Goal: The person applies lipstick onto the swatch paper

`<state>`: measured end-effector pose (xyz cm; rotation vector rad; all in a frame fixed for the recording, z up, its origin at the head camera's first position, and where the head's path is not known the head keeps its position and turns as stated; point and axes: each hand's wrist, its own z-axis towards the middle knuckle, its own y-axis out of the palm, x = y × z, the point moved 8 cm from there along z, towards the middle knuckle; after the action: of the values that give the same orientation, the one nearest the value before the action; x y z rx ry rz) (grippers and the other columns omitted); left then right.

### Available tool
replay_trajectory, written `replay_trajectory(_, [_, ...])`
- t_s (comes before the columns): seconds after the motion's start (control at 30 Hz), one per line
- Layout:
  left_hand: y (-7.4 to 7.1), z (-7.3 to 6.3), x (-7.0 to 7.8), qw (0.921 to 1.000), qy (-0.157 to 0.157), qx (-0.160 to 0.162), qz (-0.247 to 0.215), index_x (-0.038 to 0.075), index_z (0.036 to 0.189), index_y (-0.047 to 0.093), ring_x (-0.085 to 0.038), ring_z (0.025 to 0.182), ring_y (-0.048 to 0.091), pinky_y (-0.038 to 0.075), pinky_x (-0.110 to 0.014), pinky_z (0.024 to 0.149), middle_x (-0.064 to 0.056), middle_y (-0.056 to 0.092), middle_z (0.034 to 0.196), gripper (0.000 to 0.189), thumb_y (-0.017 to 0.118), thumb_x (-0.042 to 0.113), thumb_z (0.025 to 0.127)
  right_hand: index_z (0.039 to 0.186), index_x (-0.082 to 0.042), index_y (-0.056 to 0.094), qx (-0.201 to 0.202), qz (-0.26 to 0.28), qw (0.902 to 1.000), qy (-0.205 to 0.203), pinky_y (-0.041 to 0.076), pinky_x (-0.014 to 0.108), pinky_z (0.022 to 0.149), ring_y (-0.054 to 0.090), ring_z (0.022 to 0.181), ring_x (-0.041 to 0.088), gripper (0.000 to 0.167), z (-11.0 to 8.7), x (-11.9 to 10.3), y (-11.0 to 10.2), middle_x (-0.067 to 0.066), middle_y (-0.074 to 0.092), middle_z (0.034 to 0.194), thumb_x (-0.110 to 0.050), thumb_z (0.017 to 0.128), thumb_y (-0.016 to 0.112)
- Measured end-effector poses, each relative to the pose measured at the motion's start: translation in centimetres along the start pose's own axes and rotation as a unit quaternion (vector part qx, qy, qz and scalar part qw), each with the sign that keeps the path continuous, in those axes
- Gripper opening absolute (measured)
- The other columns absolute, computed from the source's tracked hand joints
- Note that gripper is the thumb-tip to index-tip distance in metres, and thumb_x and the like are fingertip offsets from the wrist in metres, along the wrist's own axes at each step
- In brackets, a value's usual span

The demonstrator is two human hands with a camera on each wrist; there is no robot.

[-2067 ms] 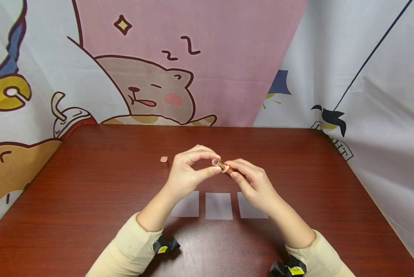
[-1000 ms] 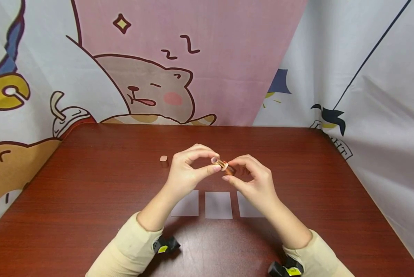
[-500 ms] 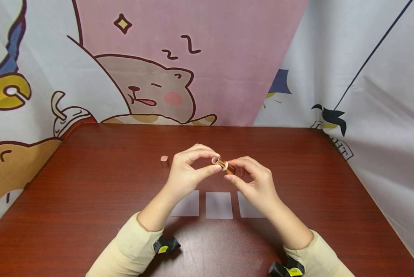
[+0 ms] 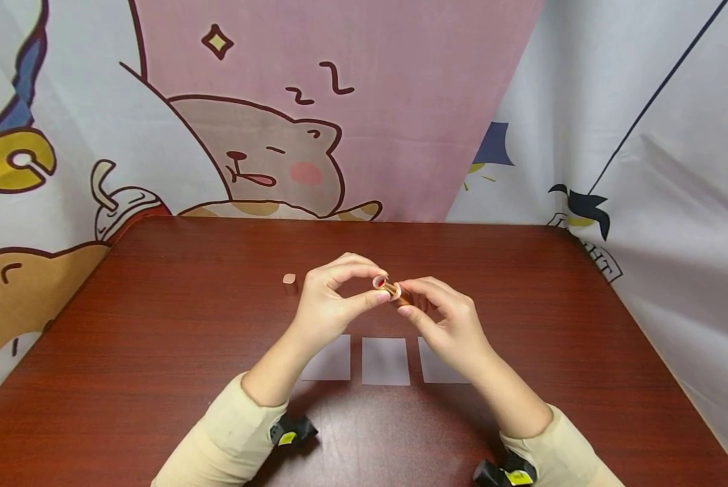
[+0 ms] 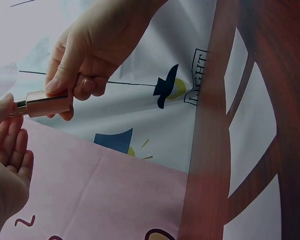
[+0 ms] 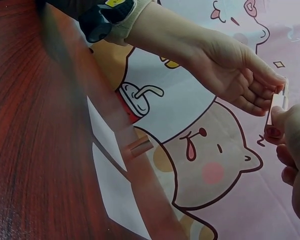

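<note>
Above the table, both hands hold a rose-gold lipstick (image 4: 389, 289) tilted between them, its cap off. My left hand (image 4: 330, 294) pinches the narrower upper tube between thumb and fingertips, and red shows inside its mouth. The thumb and fingers of my right hand (image 4: 451, 314) grip the wider base (image 5: 46, 104). In the right wrist view the base of the lipstick (image 6: 274, 131) points down toward the camera, partly covered by the right thumb. A rose-gold cap (image 4: 289, 283) stands on the table just left of the left hand.
Three white paper squares lie in a row on the brown table (image 4: 187, 325): a left one (image 4: 330, 362), a middle one (image 4: 385, 362) and a right one (image 4: 439, 362). The hands partly cover the outer two. A printed cartoon curtain (image 4: 400, 135) hangs behind the table.
The right fingers have loosened, shifted round the lipstick's base and closed on it again. Red now shows more clearly in the tube's mouth. The left hand and the cap have stayed in place.
</note>
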<state>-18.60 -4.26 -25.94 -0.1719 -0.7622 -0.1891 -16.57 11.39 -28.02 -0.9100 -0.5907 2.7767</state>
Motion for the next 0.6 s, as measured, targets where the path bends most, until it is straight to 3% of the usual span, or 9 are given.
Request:
replay_trajectory(0.33, [0.01,0.05,-0.01,1.0000,0.002,-0.003,-0.003,-0.005,0.091,0.071,-0.023,0.087,0.062,0.048,-0.037,0.085,-0.008,0.067,0.089,0.024,0.078,-0.013,0.069,0.111,-0.001,0.066,-0.029,-0.001,0.9994,0.020,0.048,0.019,0.060,0.057,0.075,0.012,0.025,0.05,0.14,0.27,0.005,0.066,0.093,0.001,0.086,0.069])
replay_trajectory(0.6, [0.06,0.02,0.03,1.0000,0.004,-0.006,-0.004,-0.005,0.090,0.071,-0.022,0.087,0.062,0.049,-0.037,0.084,-0.009,0.067,0.089,0.024,0.078,-0.013,0.069,0.112,0.000,0.066,-0.048,0.010,0.9986,0.018,0.051,0.022,0.062,0.060,0.079,0.013,0.022,0.05,0.24,0.40,0.006,0.067,0.098,-0.006,0.091,0.064])
